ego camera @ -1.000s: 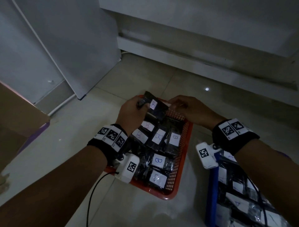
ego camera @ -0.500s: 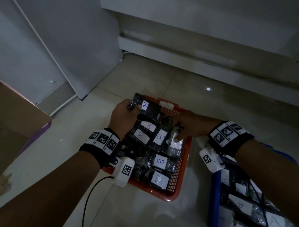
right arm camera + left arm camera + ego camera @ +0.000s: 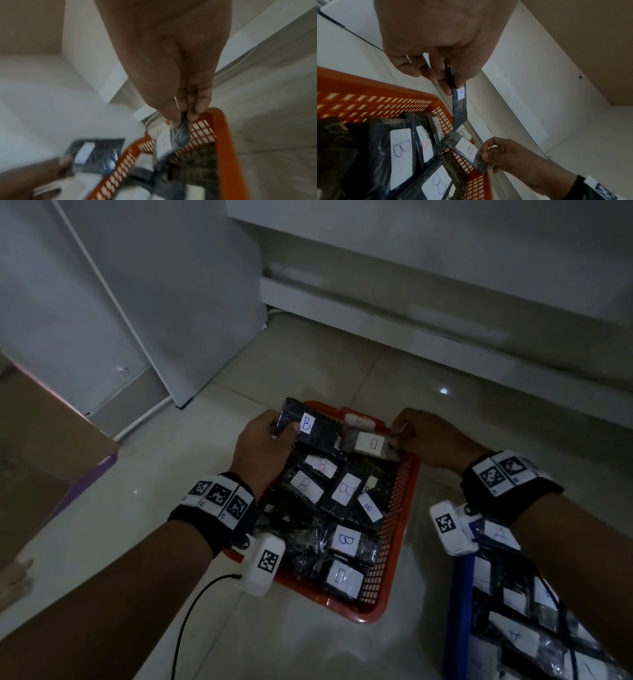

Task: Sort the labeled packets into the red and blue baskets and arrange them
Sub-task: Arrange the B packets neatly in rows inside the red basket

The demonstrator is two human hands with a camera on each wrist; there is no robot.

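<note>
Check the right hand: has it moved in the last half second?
Yes. The right hand has lifted from mid-basket to the red basket's far right corner, now pinching a B packet.

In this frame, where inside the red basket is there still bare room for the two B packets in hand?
The red basket is crowded with B packets through its middle and near end. Its far end, below the left hand's packet and the right hand's packet, is hidden, so room there is unclear. Bare floor separates it from the blue basket.

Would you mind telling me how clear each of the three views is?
Head view: dim, but B labels in the red plastic basket are legible. Left wrist view: sharp, left hand pinching a black packet. Right wrist view: motion-blurred, right hand soft.
</note>
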